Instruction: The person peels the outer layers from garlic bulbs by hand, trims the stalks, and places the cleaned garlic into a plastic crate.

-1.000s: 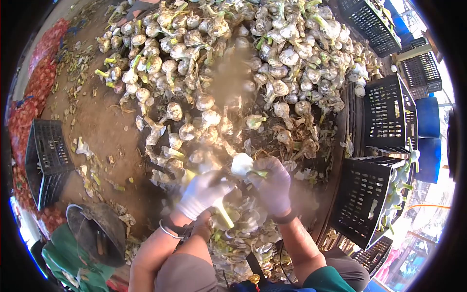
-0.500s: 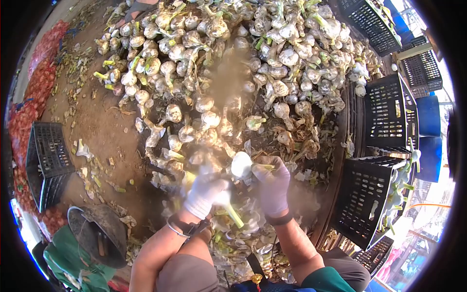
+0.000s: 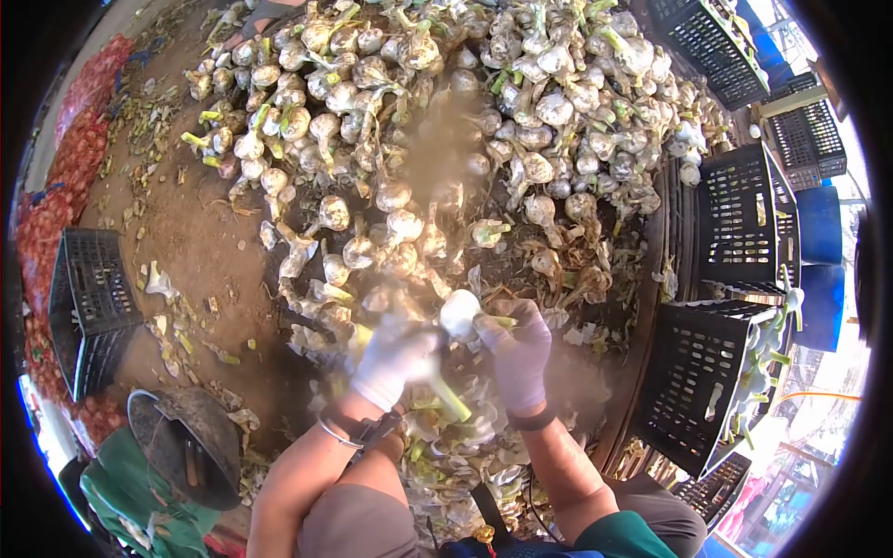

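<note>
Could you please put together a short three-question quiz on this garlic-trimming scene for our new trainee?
1. True or false: the right hand holds the white garlic bulb.
2. Multiple choice: what does the left hand grip? A) a green stalk B) a black crate C) a metal bowl
3. Fill in: the black crate on the person's right holds trimmed ____.

Key
1. True: gloved fingers close on the bulb.
2. A: the stalk sticks out below the glove.
3. Garlic bulbs, pale with green stems showing at its rim. The big garlic pile lies ahead on the ground.
</note>
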